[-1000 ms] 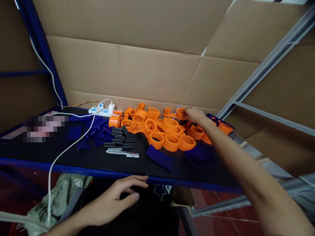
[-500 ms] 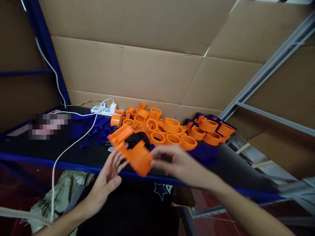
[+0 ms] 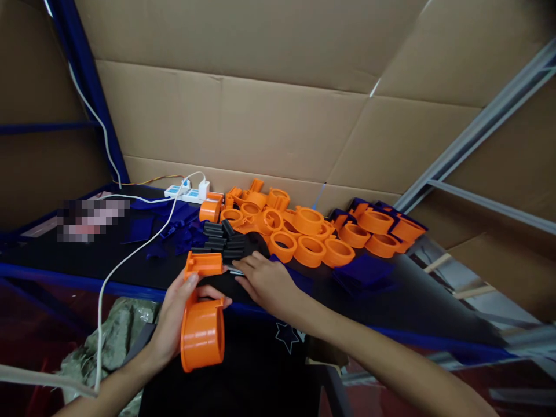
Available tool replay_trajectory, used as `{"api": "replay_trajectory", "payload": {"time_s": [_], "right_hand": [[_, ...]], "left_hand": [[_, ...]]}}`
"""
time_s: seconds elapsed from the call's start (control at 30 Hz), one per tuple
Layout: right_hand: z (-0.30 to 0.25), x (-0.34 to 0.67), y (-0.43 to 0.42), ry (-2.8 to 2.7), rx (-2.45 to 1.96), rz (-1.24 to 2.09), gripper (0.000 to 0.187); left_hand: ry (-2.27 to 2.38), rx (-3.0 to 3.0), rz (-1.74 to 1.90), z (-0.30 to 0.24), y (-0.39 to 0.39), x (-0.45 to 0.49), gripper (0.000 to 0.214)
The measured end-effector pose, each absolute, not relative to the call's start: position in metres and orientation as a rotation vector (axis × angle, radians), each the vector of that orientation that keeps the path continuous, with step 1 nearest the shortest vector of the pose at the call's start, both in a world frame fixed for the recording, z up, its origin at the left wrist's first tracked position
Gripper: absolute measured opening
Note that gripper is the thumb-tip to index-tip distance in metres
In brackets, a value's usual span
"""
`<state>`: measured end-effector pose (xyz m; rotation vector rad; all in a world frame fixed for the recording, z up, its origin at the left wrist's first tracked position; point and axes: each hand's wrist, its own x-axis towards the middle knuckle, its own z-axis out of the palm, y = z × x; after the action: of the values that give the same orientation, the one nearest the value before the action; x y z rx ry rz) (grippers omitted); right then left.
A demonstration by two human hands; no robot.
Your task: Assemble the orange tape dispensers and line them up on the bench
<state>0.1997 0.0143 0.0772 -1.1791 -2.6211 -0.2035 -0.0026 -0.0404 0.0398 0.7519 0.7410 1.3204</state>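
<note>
My left hand (image 3: 171, 324) is closed around an orange plastic bracket with a ring (image 3: 202, 336) at its lower end and a slotted block (image 3: 206, 263) on top. The part hangs upright in front of the table edge. My right hand (image 3: 271, 284) is down at the table's front, fingers bent and pressed together on thin silvery metal rods (image 3: 236, 270). Its fingertips partly cover the rods, so how many it grips is hidden. Just beyond lie several short black ribbed pieces (image 3: 223, 238).
Many orange ring parts (image 3: 309, 249) are piled at the back middle and right. Dark blue flat pieces (image 3: 365, 272) lie front right, others (image 3: 174, 223) left. A white power strip (image 3: 186, 194) stands at the back. A white cable (image 3: 130, 258) crosses the black tabletop (image 3: 108, 249).
My right hand has let go of the orange part and moved down to the silvery rods. My left hand has taken the part alone, turned it upright and drawn it nearer.
</note>
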Motion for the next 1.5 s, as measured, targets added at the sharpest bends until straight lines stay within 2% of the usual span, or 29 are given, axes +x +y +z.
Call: {"api": "replay_trajectory", "payload": {"time_s": [0.07,0.17,0.33,0.5,0.67,0.8,1.03,1.3,1.5], "right_hand": [[0.065,0.197,0.016,-2.673,-1.206,-0.325,0.016],[0.059,0.195,0.016,-2.666,-1.220,-0.397,0.017],[0.061,0.199,0.018,-2.575,-1.242,-0.283,0.014],[0.075,0.208,0.025,-2.359,-1.201,0.011,0.006],[0.108,0.218,0.025,-2.196,-1.094,0.374,0.013],[0.119,0.212,0.017,-2.264,-1.042,0.476,0.011],[0.103,0.198,0.017,-2.354,-1.015,0.304,0.007],[0.103,0.191,0.026,-2.389,-0.999,0.191,0.023],[0.121,0.162,0.068,-2.549,-1.177,-0.263,0.032]], "left_hand": [[0.724,0.764,1.294,0.038,-0.039,-0.003,0.051],[0.729,0.792,1.273,0.036,-0.038,-0.004,0.045],[0.733,0.792,1.236,0.033,-0.038,-0.002,0.041],[0.780,0.799,1.249,0.035,-0.039,0.000,0.043],[0.834,0.857,1.245,0.042,-0.041,0.002,0.044],[0.815,0.907,1.213,0.042,-0.042,0.004,0.044],[0.789,1.018,1.172,0.032,-0.040,0.005,0.037],[0.780,0.894,1.133,0.038,-0.044,0.007,0.037],[0.771,0.853,1.139,0.041,-0.046,0.006,0.035]]}}
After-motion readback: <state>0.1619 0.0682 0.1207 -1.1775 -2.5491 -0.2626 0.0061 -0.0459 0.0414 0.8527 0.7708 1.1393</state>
